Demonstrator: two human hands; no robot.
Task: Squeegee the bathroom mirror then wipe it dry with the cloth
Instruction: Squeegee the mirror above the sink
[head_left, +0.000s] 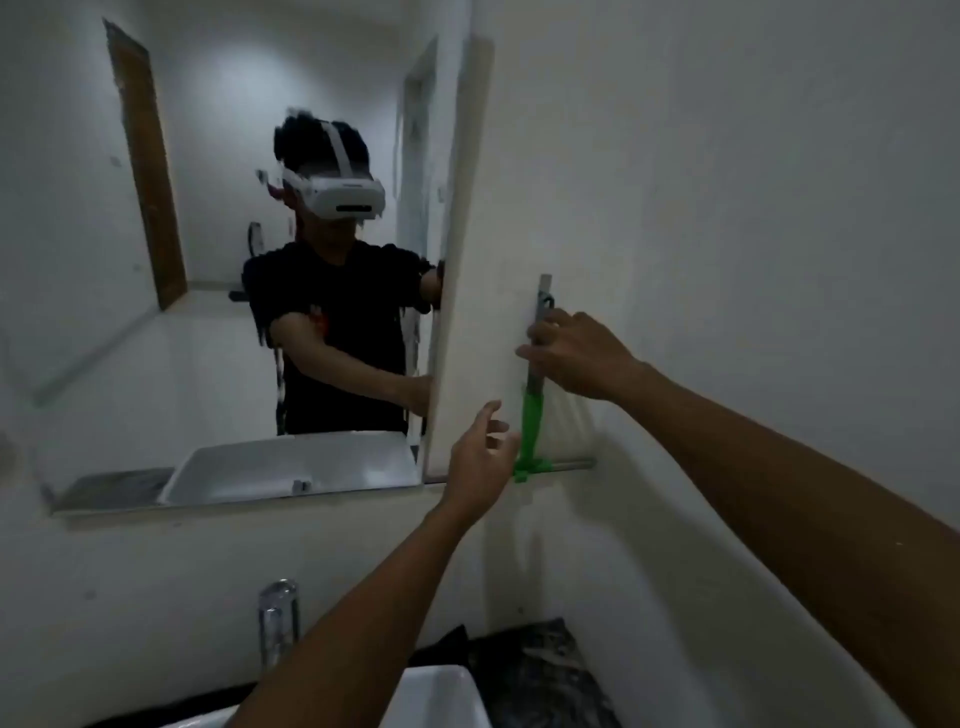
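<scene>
The wall mirror (78, 218) fills the left half of the head view and reflects a person in a black shirt wearing a headset. To the right of its edge, a squeegee (532, 423) with a green handle hangs blade-down from a grey wall hook strip (544, 288). Its grey blade bar (569, 464) lies across the bottom. My right hand (576, 356) has its fingers curled around the dark upper end of the handle, just below the hook. My left hand (480, 457) is open with fingers apart, beside the green handle and blade. I cannot pick out a cloth for certain.
A chrome tap (278, 618) stands below the mirror, and a white basin (441, 696) sits at the bottom edge. A dark mottled surface or bundle (530, 670) lies to the right of the basin. White walls meet in a corner on the right.
</scene>
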